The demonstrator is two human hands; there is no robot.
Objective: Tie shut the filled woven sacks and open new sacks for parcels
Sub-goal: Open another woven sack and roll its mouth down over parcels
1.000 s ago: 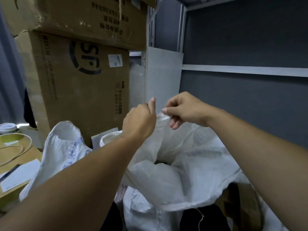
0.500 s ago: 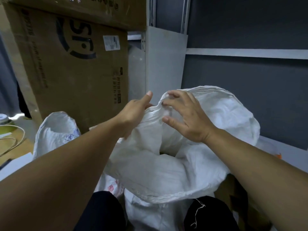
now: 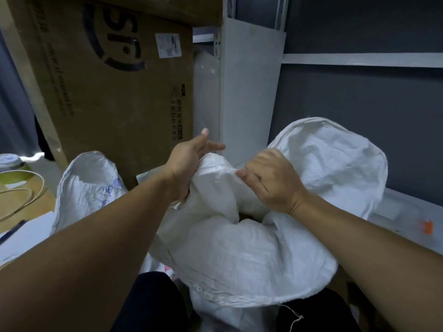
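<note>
Two hands on one white woven sack [image 3: 239, 255], dead centre of the frame, its body filling the lower middle. The right hand [image 3: 271, 183] has its fingers curled and its thumb clamped on the stitched hem [image 3: 220, 167] — a proper grip. The left hand [image 3: 189, 164] is spread, thumb up and forefinger straight out past the cloth, palm pushed against the fold from the left. Nothing is pinched there that I can see.

Now the relation that matters. That short stretch of hem runs left to right between the two hands, just above frame centre, but most of the mouth is not between them. The loose rim balloons away toward the upper right, arching behind the right hand, then sweeps round to the lower centre. So the slack lies on the right hand's side, and the right hand is plainly the nearer one.

My read — the mouth is being worked along its rim, and whether to gather it shut or spread it open I cannot tell. Either way the next reach goes rightward and away along that big loop. No cord shows at the hands; a thin thread [image 3: 294, 317] dangles below the rim at lower right of centre.

Left of the left forearm stands a second sack [image 3: 88, 185]. A large cardboard box [image 3: 107, 87] sits behind it in the upper left.
</note>
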